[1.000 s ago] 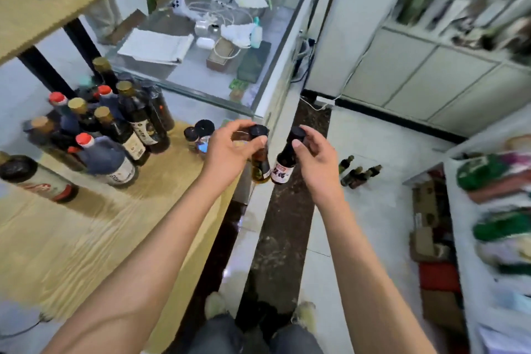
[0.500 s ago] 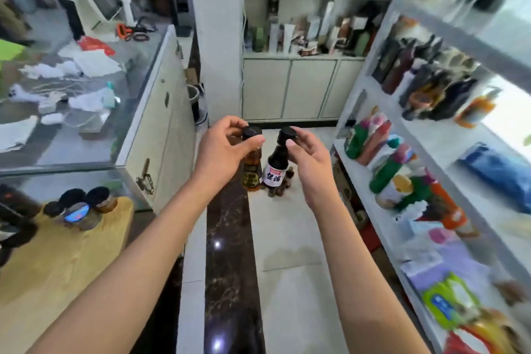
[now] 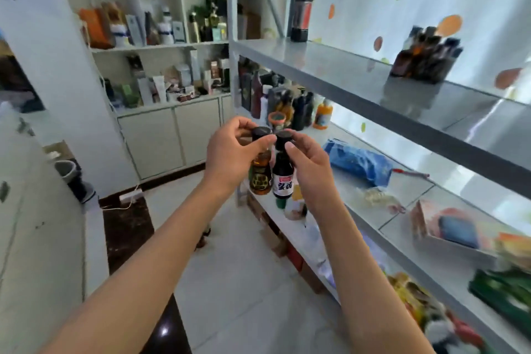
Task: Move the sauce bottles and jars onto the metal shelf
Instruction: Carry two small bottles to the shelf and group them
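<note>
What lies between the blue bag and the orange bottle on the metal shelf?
In the head view, only bare shelf lies between the blue bag and the orange bottle.

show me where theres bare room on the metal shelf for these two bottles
Upper tier: a wide bare stretch between the tall dark bottle and the cluster of dark bottles. Middle tier: bare between the blue bag and the orange box; crowded at its far end.

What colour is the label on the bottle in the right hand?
White with dark characters and a small red strip on top, on the dark bottle held by the right hand; head view.
</note>
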`<control>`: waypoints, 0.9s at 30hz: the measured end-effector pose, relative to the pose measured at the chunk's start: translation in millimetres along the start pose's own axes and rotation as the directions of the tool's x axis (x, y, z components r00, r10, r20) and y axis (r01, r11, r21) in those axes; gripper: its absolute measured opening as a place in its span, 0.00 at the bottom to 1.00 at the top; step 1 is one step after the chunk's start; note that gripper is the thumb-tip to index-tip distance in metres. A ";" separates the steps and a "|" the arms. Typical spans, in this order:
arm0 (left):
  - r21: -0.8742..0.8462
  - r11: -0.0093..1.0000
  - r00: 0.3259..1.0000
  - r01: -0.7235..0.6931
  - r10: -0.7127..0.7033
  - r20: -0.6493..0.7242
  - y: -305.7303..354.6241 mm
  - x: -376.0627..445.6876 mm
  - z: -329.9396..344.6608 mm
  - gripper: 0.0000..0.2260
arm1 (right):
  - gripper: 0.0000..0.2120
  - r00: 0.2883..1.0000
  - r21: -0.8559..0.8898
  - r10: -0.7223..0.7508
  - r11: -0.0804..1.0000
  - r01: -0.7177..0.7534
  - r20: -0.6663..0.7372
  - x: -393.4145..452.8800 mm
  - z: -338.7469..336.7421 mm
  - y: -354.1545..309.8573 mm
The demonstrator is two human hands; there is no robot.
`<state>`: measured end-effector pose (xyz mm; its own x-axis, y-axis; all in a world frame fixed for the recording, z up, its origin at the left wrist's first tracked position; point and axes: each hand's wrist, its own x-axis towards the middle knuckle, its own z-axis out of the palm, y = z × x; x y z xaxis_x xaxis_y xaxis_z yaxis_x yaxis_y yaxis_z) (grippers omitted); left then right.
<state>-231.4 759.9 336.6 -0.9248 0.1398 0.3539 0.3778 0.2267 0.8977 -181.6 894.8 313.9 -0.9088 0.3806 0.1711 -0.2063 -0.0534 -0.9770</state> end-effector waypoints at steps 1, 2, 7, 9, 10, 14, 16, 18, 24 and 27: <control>-0.005 1.000 0.999 -0.020 0.020 0.027 5.7 7.9 15.7 0.16 | 0.13 0.999 0.008 -0.024 1.000 0.025 -0.035 6.3 -13.6 -4.8; -0.012 0.999 0.998 -0.034 0.035 0.054 10.5 16.4 30.9 0.17 | 0.12 0.996 0.010 -0.049 0.999 0.050 -0.069 12.2 -26.4 -10.2; -0.062 0.992 0.974 -0.107 0.117 0.192 36.4 53.8 98.5 0.17 | 0.11 0.967 0.011 -0.123 0.992 0.129 -0.222 39.7 -80.1 -30.8; -0.085 0.989 0.958 -0.123 0.141 0.252 47.5 70.3 121.1 0.17 | 0.14 0.953 0.012 -0.143 0.988 0.152 -0.268 51.9 -97.5 -39.9; -0.107 0.986 0.949 -0.127 0.152 0.277 53.2 80.6 132.2 0.16 | 0.14 0.945 0.011 -0.153 0.986 0.164 -0.290 59.6 -105.9 -44.7; -0.163 0.968 0.914 -0.190 0.235 0.330 73.2 127.3 172.6 0.16 | 0.11 0.909 0.006 -0.197 0.977 0.214 -0.368 101.3 -134.0 -61.9; -0.205 0.956 0.898 -0.211 0.272 0.344 80.1 154.6 192.1 0.16 | 0.11 0.883 -0.028 -0.231 0.970 0.241 -0.409 127.5 -143.6 -70.6; -0.245 0.945 0.889 -0.217 0.295 0.350 83.2 179.9 209.6 0.16 | 0.11 0.863 -0.070 -0.253 0.966 0.248 -0.438 154.3 -151.8 -77.8; -0.319 0.923 0.836 -0.214 0.342 0.428 79.9 270.5 271.4 0.18 | 0.12 0.784 -0.193 -0.263 0.964 0.186 -0.562 250.6 -175.5 -86.2; -0.339 0.915 0.816 -0.219 0.362 0.452 76.9 304.3 304.9 0.18 | 0.12 0.752 -0.220 -0.272 0.960 0.171 -0.600 286.7 -190.6 -89.1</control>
<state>-470.0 1113.7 433.3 -0.5971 0.6312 0.4950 0.5327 -0.1495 0.8330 -354.6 1184.7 425.8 -0.4101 0.8547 0.3184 -0.2739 0.2175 -0.9368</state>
